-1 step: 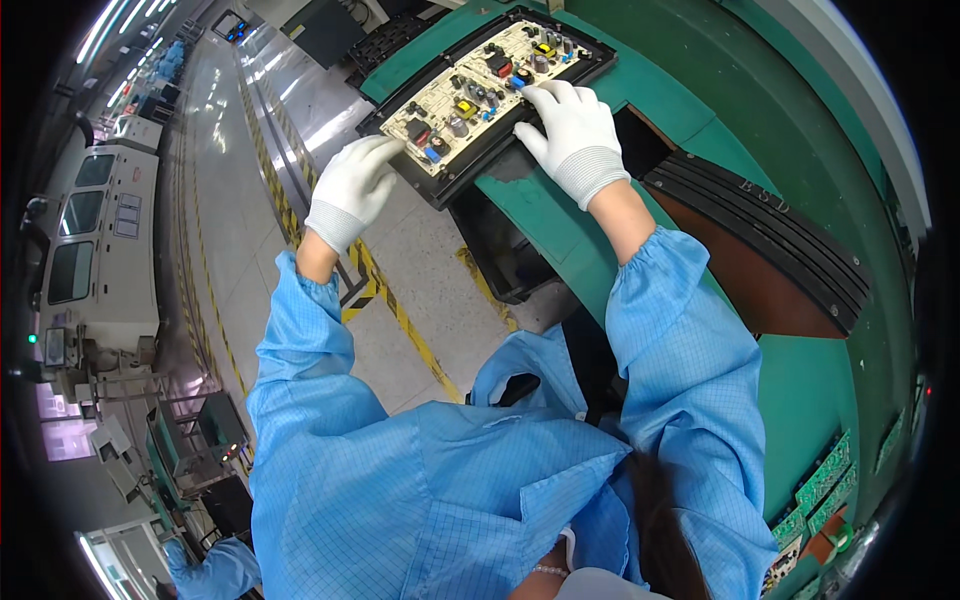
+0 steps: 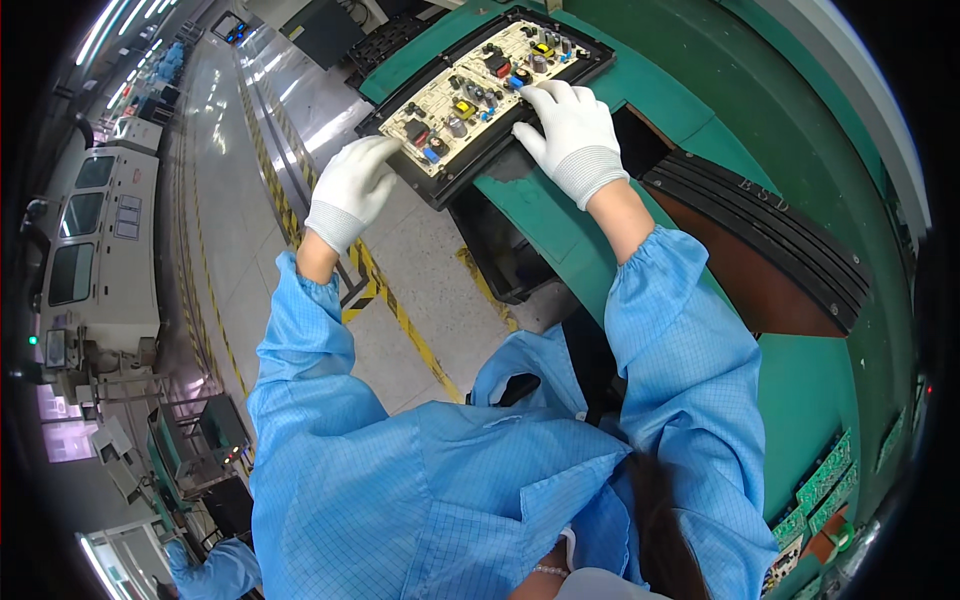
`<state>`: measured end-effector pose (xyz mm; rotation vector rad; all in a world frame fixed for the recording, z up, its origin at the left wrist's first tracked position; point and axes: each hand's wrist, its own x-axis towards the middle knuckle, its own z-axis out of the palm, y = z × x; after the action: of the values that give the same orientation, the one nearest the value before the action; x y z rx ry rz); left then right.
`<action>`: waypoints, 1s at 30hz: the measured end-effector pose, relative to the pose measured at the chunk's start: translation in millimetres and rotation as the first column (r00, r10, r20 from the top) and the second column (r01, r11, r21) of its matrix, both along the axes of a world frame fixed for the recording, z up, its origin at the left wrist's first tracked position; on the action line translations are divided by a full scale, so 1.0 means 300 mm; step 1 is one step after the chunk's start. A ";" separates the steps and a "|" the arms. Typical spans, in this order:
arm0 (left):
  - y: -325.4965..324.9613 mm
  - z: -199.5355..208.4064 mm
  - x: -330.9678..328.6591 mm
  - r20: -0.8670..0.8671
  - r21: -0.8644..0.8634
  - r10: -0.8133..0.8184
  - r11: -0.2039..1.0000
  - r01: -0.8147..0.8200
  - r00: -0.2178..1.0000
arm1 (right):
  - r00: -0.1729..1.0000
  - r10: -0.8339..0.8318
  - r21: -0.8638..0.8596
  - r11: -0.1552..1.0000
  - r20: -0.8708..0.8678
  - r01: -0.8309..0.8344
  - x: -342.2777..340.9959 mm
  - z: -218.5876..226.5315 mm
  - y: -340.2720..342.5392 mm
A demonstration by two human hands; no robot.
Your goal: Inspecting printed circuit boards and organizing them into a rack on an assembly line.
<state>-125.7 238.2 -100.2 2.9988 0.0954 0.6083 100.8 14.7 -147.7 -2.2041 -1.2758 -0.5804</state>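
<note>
A cream circuit board [image 2: 474, 92] crowded with electronic parts lies in a black frame [image 2: 470, 178] on the green worktop, slanting up to the right. My left hand [image 2: 352, 188], in a white glove, grips the frame's left end, with its fingers over the rim beside the board's corner. At the near long side is my right hand [image 2: 572, 138], gloved too, its fingertips by the board's edge and its thumb against the rim of the frame. Parts of both fingertips are hard to make out. Capacitors, yellow transformers and blue components stand upright on the board.
A ridged black and brown piece [image 2: 760, 235] lies on the green worktop [image 2: 800, 390] to the right. Several green circuit boards [image 2: 825, 480] are at lower right. Left are a grey floor with yellow-black tape, a large white machine [image 2: 105, 235] and another person's blue sleeve [image 2: 215, 568].
</note>
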 end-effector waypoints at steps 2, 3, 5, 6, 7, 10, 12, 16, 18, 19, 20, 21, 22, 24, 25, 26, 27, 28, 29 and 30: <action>0.003 -0.004 0.006 -0.003 0.021 -0.006 1.000 0.006 1.000 | 1.000 -0.009 0.001 1.000 0.006 0.009 0.000 -0.014 -0.003; 0.005 -0.006 0.009 -0.016 0.021 0.008 1.000 -0.007 1.000 | 1.000 -0.006 0.011 1.000 0.016 0.006 -0.001 -0.015 -0.004; 0.013 -0.008 0.012 -0.013 0.059 0.016 0.998 -0.015 1.000 | 1.000 -0.010 -0.004 1.000 -0.008 0.009 -0.002 -0.009 -0.004; 0.018 -0.008 0.014 -0.013 0.074 0.027 0.997 -0.025 1.000 | 0.999 -0.014 -0.027 1.000 -0.042 0.013 0.000 -0.002 -0.004; 0.023 -0.008 0.015 -0.015 0.066 0.048 0.997 -0.047 0.999 | 0.998 -0.016 -0.029 0.999 -0.063 0.014 0.001 0.004 -0.004; 0.037 -0.005 0.022 -0.034 0.043 0.098 0.994 -0.096 0.995 | 0.988 -0.010 -0.035 0.999 -0.153 0.004 0.009 0.016 -0.003; 0.040 -0.005 0.026 -0.060 0.023 0.113 0.994 -0.111 0.992 | 0.989 -0.001 -0.012 1.000 -0.145 0.000 0.012 0.010 0.000; 0.023 -0.003 0.030 -0.030 0.046 0.057 0.997 -0.056 0.998 | 0.994 0.015 0.087 0.996 -0.107 -0.006 0.007 -0.021 0.003; 0.018 0.011 0.036 -0.040 0.020 0.088 0.996 -0.087 0.995 | 0.996 0.019 0.140 0.990 -0.085 -0.007 0.006 -0.038 0.002; 0.021 0.022 0.043 -0.035 -0.011 0.080 0.997 -0.081 0.996 | 0.997 0.022 0.155 0.988 -0.076 -0.010 0.005 -0.045 0.002; 0.032 0.038 0.055 -0.049 -0.079 0.078 0.993 -0.082 0.996 | 0.998 0.025 0.170 0.985 -0.065 -0.014 0.005 -0.050 0.001; 0.051 0.061 0.072 -0.100 -0.146 0.069 0.986 -0.083 0.993 | 0.999 0.014 0.186 0.982 -0.030 -0.009 0.004 -0.053 0.001; 0.074 0.082 0.094 -0.158 -0.215 0.100 0.967 -0.133 0.982 | 0.999 0.013 0.189 0.982 -0.033 -0.006 0.004 -0.055 0.000; 0.131 0.108 0.166 -0.089 -0.310 0.028 0.949 -0.055 0.996 | 0.999 0.017 0.195 0.981 -0.033 -0.010 0.002 -0.055 0.001; 0.161 0.113 0.211 -0.093 -0.317 0.045 0.946 -0.072 0.995 | 0.999 0.015 0.195 0.981 -0.042 -0.007 0.001 -0.054 0.001; 0.191 0.111 0.263 -0.066 -0.335 0.025 0.941 -0.046 0.997 | 0.999 0.015 0.194 0.981 -0.046 -0.006 0.001 -0.053 0.001; 0.215 0.098 0.320 -0.065 -0.360 0.057 0.930 -0.076 0.996 | 0.999 0.014 0.195 0.981 -0.044 -0.006 0.000 -0.052 0.000; 0.238 0.084 0.381 -0.030 -0.391 0.026 0.920 -0.035 0.999 | 0.999 0.021 0.198 0.980 -0.045 -0.012 0.001 -0.051 -0.001; 0.257 0.068 0.443 -0.053 -0.377 0.076 0.922 -0.090 0.996 | 0.999 0.027 0.203 0.979 -0.043 -0.018 0.000 -0.051 -0.002; 0.273 0.051 0.496 -0.079 -0.384 0.085 0.917 -0.109 0.993 | 0.999 0.025 0.200 0.980 -0.047 -0.015 0.000 -0.050 -0.004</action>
<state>23.1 320.1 -85.0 2.6364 0.3294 0.4433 101.0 13.4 -162.6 -2.0261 -1.1605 -0.6141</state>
